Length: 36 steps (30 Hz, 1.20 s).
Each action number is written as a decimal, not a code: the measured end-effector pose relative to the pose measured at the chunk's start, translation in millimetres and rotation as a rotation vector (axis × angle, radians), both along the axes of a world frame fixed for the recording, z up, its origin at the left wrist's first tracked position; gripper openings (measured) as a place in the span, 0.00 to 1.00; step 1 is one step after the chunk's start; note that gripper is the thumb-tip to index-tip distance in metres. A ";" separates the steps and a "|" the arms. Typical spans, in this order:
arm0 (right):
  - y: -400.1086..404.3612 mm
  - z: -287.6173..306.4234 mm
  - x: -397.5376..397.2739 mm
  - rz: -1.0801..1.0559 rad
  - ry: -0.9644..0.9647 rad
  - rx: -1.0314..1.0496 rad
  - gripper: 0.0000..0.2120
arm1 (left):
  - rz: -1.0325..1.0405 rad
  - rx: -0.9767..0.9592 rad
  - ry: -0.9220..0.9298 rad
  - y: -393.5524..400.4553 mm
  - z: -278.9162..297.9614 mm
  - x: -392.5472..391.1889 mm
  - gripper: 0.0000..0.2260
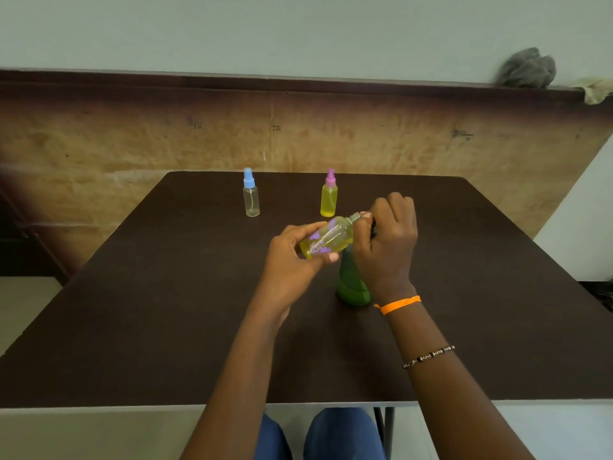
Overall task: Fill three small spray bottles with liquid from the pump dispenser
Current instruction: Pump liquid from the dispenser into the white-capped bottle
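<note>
At the centre of the frame, I am watching the left hand [292, 254] gripping a small spray bottle [326, 240] filled with yellow liquid, its fingers and thumb curled round the tilted body, the neck pointing toward the upper right. The right hand [386, 240] is closing on that neck, fingertips [366, 215] pinching what I take to be the sprayer cap, though the cap itself is hiding behind the fingers and I cannot tell its colour or how far it is seated. Directly beneath both hands, the green pump dispenser [353, 287] is standing on the dark table [166, 327], its pump head covered by the right wrist and palm.

Further up the frame, a pink-capped bottle [329, 194] is standing full of yellow liquid, and to its left a blue-capped bottle [251, 194] is standing clear and apparently empty. By my reading, two bottles are filled and one is waiting.

What I am worrying about from here: the held bottle is leaning well over, so if the cap is sitting loose or cross-threaded, liquid could be running out at the neck onto the fingers and the table. Wet fingers could then be slipping on smooth plastic. The right forearm is also hovering just beside the dispenser, and a careless sweep could be knocking it over.
</note>
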State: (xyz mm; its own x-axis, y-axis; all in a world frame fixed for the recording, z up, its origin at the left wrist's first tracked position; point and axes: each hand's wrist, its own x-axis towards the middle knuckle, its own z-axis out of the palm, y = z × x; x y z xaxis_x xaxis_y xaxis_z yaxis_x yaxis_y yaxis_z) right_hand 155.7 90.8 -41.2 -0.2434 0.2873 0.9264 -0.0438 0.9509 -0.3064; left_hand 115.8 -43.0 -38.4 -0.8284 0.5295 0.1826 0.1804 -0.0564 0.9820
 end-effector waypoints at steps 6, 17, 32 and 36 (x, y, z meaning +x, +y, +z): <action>-3.0 6.0 -1.2 -0.016 0.008 -0.035 0.08 | -0.002 0.021 0.008 0.5 1.9 0.6 0.21; -1.3 9.4 -1.0 -0.022 -0.033 -0.009 0.08 | 0.000 0.036 -0.013 2.2 1.1 3.1 0.21; -0.2 11.3 -0.2 -0.020 -0.037 -0.035 0.08 | 0.012 0.042 0.001 4.8 -0.9 3.5 0.21; -1.8 2.9 -1.3 -0.042 0.008 -0.008 0.09 | 0.025 0.050 0.014 6.2 -3.7 4.1 0.22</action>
State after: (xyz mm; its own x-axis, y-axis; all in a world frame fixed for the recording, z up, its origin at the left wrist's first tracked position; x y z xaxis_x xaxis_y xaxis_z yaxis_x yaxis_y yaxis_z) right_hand 154.5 89.0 -38.3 -0.2236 0.3045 0.9259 -0.0067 0.9495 -0.3138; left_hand 120.0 -36.8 -42.2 -0.8388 0.4982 0.2197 0.1957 -0.1007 0.9755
